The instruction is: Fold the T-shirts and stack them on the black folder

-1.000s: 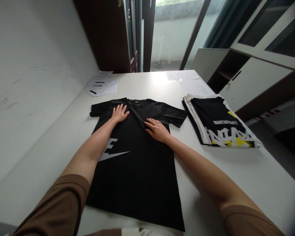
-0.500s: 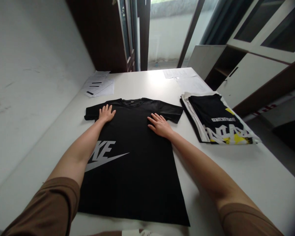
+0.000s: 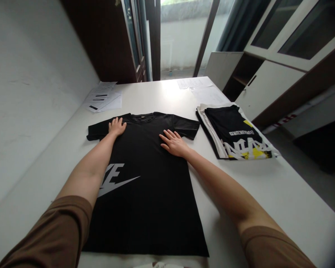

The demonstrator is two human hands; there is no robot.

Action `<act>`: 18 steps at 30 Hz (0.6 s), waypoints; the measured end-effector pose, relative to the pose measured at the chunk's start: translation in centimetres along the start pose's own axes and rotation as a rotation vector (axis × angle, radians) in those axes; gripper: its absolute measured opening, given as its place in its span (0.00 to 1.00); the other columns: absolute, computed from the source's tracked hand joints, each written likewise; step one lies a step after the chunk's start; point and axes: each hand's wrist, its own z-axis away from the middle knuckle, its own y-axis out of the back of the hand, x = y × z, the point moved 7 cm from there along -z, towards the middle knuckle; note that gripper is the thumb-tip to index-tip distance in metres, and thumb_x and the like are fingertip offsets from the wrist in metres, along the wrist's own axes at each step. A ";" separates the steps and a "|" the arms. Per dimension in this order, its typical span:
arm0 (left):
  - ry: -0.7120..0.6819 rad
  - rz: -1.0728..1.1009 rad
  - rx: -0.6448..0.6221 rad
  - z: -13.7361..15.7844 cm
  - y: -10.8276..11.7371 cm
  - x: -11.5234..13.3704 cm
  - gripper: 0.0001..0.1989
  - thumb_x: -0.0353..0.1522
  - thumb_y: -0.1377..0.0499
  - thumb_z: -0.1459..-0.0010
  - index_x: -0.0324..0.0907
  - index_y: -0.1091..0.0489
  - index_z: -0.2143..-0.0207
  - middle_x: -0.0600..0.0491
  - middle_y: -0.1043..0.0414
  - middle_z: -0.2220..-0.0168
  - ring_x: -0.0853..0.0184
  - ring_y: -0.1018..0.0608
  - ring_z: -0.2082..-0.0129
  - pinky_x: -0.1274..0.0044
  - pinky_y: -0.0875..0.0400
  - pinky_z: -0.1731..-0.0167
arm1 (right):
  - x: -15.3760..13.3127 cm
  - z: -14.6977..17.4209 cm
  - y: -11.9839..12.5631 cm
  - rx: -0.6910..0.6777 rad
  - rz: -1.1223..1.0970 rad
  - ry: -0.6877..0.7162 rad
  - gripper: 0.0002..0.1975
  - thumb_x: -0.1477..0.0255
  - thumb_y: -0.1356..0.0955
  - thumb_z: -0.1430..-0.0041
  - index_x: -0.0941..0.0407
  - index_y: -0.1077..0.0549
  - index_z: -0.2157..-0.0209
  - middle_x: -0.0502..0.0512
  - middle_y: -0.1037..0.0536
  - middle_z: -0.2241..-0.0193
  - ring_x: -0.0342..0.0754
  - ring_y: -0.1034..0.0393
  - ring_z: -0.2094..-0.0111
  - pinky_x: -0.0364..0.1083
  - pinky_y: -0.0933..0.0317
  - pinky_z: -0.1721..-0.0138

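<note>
A black T-shirt (image 3: 153,201) with a grey printed logo lies spread out on the white table, its collar pointing away from me and its hem towards me. On its upper left part, near the sleeve, my left hand (image 3: 117,127) rests flat with the fingers spread. My right hand (image 3: 174,143) lies palm down on the upper right part, below the right sleeve, fingers also apart. Neither hand grips the cloth. My left forearm covers part of the logo.
To the right sits a stack of folded clothes (image 3: 226,123), black, white and yellow. Papers (image 3: 104,97) lie at the table's far left, and more sheets (image 3: 205,93) at the far right. A wall (image 3: 30,93) borders the left side; cabinets (image 3: 270,89) stand beyond the right edge.
The camera view has turned slightly right, so everything appears a little further left. Both hands remain flat at about the same places on the T-shirt.
</note>
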 end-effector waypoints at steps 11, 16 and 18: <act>-0.414 0.029 0.018 10.0 -0.5 11.2 0.32 0.46 0.56 0.28 0.41 0.47 0.28 0.46 0.55 0.25 0.55 0.51 0.26 0.59 0.55 0.30 | 2.2 -0.3 1.5 0.158 0.000 -0.086 0.24 0.62 0.43 0.26 0.53 0.30 0.36 0.58 0.34 0.33 0.58 0.47 0.30 0.61 0.59 0.30; -0.790 0.121 -0.015 20.8 -0.3 19.6 0.34 0.48 0.53 0.29 0.43 0.49 0.27 0.45 0.59 0.24 0.54 0.54 0.25 0.58 0.59 0.29 | 7.8 0.1 2.0 0.263 -0.011 -0.351 0.24 0.60 0.39 0.29 0.55 0.28 0.38 0.62 0.32 0.35 0.64 0.48 0.31 0.69 0.63 0.32; -0.920 0.154 -0.043 24.7 0.1 22.4 0.35 0.48 0.51 0.30 0.43 0.49 0.27 0.44 0.58 0.25 0.53 0.54 0.25 0.56 0.59 0.29 | 9.5 0.7 2.3 0.306 -0.021 -0.433 0.25 0.60 0.40 0.29 0.56 0.28 0.39 0.64 0.32 0.36 0.64 0.47 0.32 0.69 0.61 0.33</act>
